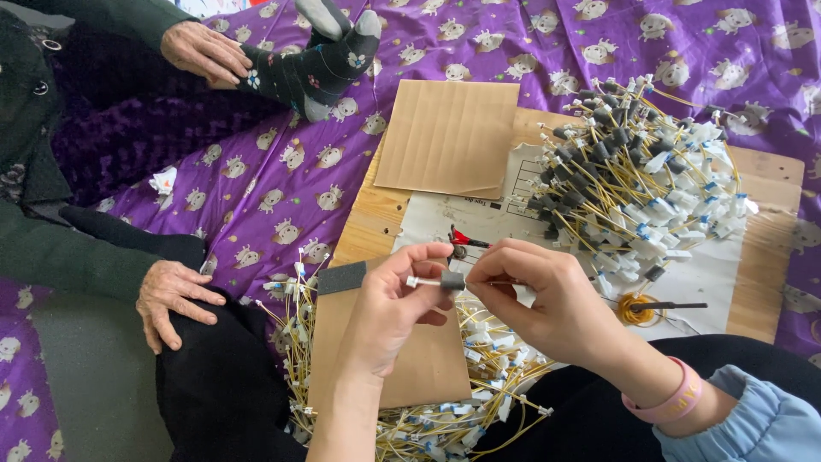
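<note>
Your left hand pinched the white tip of a thin yellow wire, while your right hand gripped its other end beyond the small black sleeve. That wire lay level, its long axis running straight from one hand's fingertips to the other's, above the cardboard sheet; neither hand was nearer.
</note>
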